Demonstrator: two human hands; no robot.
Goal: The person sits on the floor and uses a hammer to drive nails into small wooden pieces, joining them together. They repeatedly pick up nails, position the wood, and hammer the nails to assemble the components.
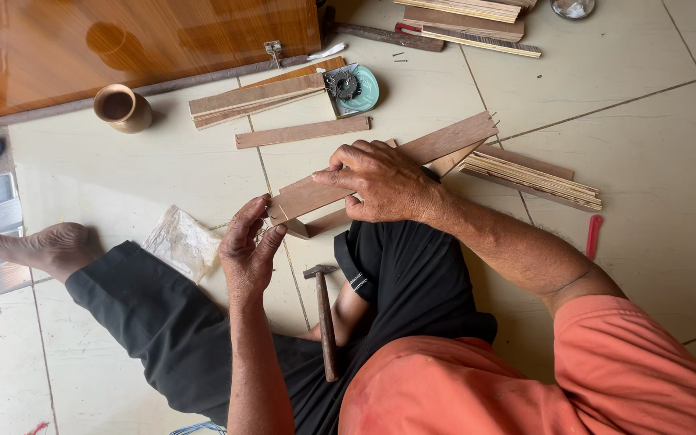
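Observation:
I sit on a tiled floor with a wooden piece [445, 145] made of flat strips joined at an angle held in front of me. My right hand [380, 181] grips it from above near its middle. My left hand [250, 246] touches its near left end, fingers pinched at the corner of the strip. A hammer [325, 318] with a wooden handle lies on the floor between my legs, just below the piece. I cannot tell whether the left fingers hold a small nail.
Loose wood strips [255, 101] lie ahead, and a bundle of thin slats [537, 177] at right. A teal tin of nails [352, 87], a brown cup [121, 107], a crumpled plastic bag [180, 240], a red tool [594, 235] and a polished wooden panel [147, 36] surround me. My bare foot [50, 246] is at left.

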